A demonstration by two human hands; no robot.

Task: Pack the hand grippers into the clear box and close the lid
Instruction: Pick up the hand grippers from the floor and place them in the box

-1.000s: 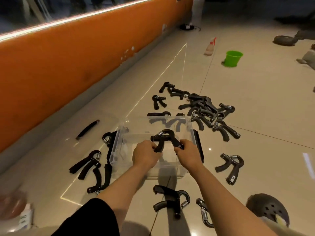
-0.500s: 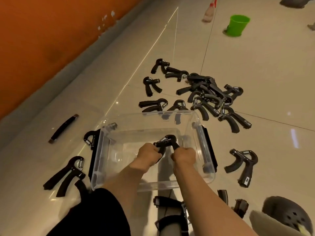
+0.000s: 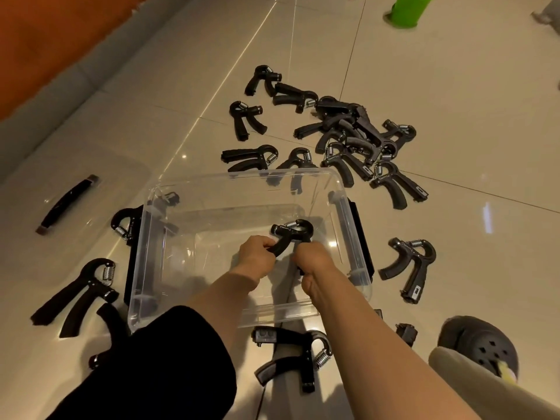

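A clear plastic box [image 3: 157, 237] with black side latches stands open on the tiled floor. Both my hands are down inside it, holding one black hand gripper [image 3: 291, 233] with a steel spring. My left hand [image 3: 256, 257] grips its left handle and my right hand [image 3: 312, 259] grips its right handle, the looped head pointing away from me. Apart from this gripper the box holds nothing. Several more black hand grippers lie in a pile [image 3: 354, 137] beyond the box. No lid can be made out.
Loose grippers lie around the box: one at the right [image 3: 409, 265], one at the left [image 3: 81, 289], one at the near side [image 3: 291, 353]. A black strip [image 3: 68, 204] lies far left. A green bucket [image 3: 407, 10] stands at the back; a dark shoe [image 3: 478, 344] sits bottom right.
My hands have lowered the gripper from above the rim down into the box. My head has tilted down and come closer.
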